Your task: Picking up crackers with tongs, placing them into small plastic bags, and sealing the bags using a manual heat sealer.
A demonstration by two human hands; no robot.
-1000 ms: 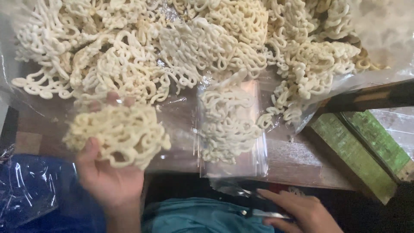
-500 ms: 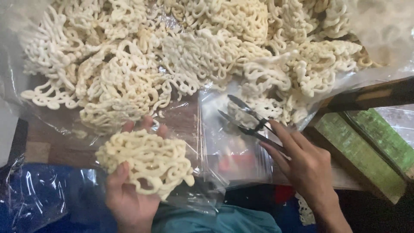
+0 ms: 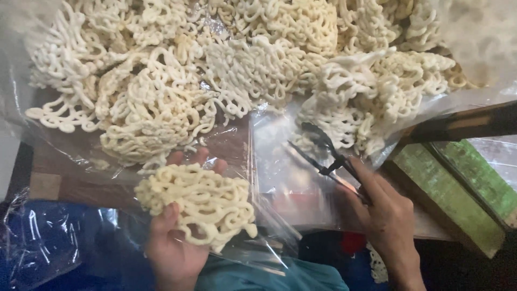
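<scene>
The left hand (image 3: 175,245) holds a pale, tangled noodle cracker (image 3: 198,203) flat across its fingers, thumb pressed on the near edge and fingertips showing past the far edge. The cracker is roughly oval, its long axis running left to right, and it sits low and left of centre, just in front of the big cracker heap (image 3: 242,64) on the clear plastic sheet (image 3: 70,151).

The right hand (image 3: 385,215) is closed on the handles of dark scissors (image 3: 326,156) — their long axis slants from the hand up and to the left, tips pointing towards the heap. The blades stand apart, over a stack of clear bags (image 3: 285,178) lying between the two hands. A green wooden beam (image 3: 452,194) runs at the right.
</scene>
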